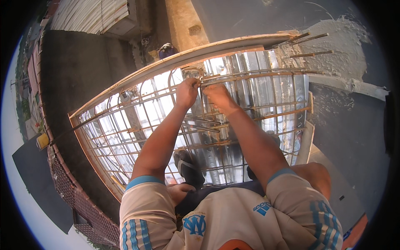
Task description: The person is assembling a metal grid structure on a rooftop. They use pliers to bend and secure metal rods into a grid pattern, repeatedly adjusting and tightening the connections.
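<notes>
Both arms reach forward over a grid of rusty rebar (pixel 275 114) laid above shiny corrugated metal sheeting (pixel 146 114). My left hand (pixel 187 92) is closed, its fingertips pinched on a rebar near a crossing by the far edge. Just right of it, my right hand (pixel 218 98) is curled closed against the long bars (pixel 258 76). Whatever lies inside its fingers is hidden. Hooked bar ends (pixel 171 77) rise beside my left hand. Closer to me, loose-looking bar ends (pixel 204 125) stick out below the hands.
Wooden form boards (pixel 166 62) edge the grid on its far side. Below, beyond them, a person (pixel 167 51) is partly visible. My shoe (pixel 188 168) rests among the bars. Rough cement (pixel 333 48) lies at the far right; a steep drop (pixel 79 71) and tiled roofs (pixel 79 191) lie left.
</notes>
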The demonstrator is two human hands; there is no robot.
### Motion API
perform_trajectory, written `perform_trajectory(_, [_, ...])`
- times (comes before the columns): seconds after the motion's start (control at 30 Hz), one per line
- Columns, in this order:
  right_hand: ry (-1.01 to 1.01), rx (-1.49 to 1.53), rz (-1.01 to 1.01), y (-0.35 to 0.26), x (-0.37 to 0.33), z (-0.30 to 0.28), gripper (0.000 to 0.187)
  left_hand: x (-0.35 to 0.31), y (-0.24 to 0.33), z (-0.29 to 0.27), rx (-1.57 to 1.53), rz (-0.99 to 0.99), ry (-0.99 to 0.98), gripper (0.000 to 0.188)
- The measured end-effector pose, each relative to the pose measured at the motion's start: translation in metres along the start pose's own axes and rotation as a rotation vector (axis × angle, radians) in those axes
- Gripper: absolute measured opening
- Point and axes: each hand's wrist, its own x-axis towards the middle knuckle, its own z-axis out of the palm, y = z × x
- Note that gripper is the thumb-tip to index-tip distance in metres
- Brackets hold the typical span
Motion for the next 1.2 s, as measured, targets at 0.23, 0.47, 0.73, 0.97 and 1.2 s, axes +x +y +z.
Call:
perform_trajectory(0.23, [-0.120,-0.113,0.219,-0.021,-0.007,-0.020,0.015,-0.005,-0.012,-0.003,-0.113,0.056,-0.091,0.019])
perform_trajectory(0.47, [-0.184,-0.355,-0.063,-0.046,-0.015,-0.017,0.015,-0.007,-0.014,-0.005,-0.114,0.165,-0.064,0.024])
perform_trajectory(0.73, [-0.142,-0.570,-0.285,-0.059,0.016,-0.006,0.018,-0.004,-0.016,0.007,-0.122,0.144,0.029,0.014])
perform_trajectory(0.97, [0.092,-0.628,-0.420,-0.048,0.034,-0.007,0.020,0.001,-0.026,0.016,-0.063,0.071,0.013,0.019])
perform_trajectory(1.2, [0.131,-1.021,-0.295,-0.036,0.042,-0.010,0.022,-0.001,-0.012,0.008,-0.210,0.065,0.024,0.016])
